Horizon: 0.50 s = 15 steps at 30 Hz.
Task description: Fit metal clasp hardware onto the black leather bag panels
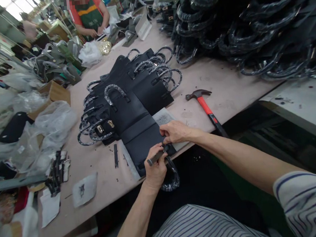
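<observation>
Windows (pixel 17 7) lit a crowded workshop, where a co-worker (pixel 89 17) in a green apron stood at the far side of a long pale table (pixel 103 193). As the head view showed, a black panel (pixel 141 134) ran down to the table's near edge, its upper part lying on a pile of similar pieces (pixel 155 93). Its plastic-wrapped handle (pixel 173 181) hung over that edge. The left hand (pixel 155 172) was curled around a metal tool (pixel 154 158) beside the handle's tab. The right hand (pixel 175 131) had its fingers bunched just above the panel; whether they pinched a small part could not be told.

The step in hand looked like work on the fastening where handle met panel. To my judgement, the next move called for a steady tool and the tab kept flat. A claw hammer (pixel 206 107) lay to the right, apart from both hands.

As for containers, a cardboard box (pixel 58 93) stood at the left among crumpled clear bags (pixel 54 120), its contents not readable. Farther back, a clear bag (pixel 104 47) held something golden. Near the left corner, a translucent packet or sheet (pixel 90 189) bore small dark pieces (pixel 81 190); which it was stayed unclear.
</observation>
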Available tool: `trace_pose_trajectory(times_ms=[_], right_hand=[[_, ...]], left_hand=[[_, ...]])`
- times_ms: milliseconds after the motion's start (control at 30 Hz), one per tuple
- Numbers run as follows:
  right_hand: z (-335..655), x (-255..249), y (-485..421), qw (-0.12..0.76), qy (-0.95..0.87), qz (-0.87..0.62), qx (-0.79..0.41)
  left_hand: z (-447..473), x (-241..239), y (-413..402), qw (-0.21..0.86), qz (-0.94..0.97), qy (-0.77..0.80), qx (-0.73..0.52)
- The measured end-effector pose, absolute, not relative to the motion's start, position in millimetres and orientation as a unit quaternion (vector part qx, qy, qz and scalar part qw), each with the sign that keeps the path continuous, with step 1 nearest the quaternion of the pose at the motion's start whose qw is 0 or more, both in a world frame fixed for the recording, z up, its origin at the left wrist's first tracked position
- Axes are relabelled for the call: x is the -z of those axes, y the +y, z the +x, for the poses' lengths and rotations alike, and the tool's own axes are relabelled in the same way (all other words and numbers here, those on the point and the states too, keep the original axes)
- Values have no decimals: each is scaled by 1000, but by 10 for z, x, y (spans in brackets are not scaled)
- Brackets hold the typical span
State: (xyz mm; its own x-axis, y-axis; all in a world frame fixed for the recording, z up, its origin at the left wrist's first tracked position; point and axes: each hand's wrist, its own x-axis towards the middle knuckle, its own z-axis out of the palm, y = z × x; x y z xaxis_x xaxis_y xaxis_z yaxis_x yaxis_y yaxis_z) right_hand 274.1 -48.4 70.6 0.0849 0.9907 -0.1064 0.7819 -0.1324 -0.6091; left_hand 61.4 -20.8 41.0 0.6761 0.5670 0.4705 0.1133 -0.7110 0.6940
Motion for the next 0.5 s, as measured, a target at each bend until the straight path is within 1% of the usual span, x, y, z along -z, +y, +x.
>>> trace_pose_trajectory(times_ms=[100,200,367,500], right_hand=[[2765,-633,-506,279,-599,-698,-275],[2777,-551,-528,328,-592,-686,-267],[2781,-462,-552,356,-596,-670,-264],[2748,-498,-558,367,-588,-669,-268]], left_hand=[[609,-411,-197,330,853,204,-348],[609,-403,-191,335,851,208,-347],[616,-392,-164,351,847,217,-336],[642,-424,-131,362,849,214,-320]])
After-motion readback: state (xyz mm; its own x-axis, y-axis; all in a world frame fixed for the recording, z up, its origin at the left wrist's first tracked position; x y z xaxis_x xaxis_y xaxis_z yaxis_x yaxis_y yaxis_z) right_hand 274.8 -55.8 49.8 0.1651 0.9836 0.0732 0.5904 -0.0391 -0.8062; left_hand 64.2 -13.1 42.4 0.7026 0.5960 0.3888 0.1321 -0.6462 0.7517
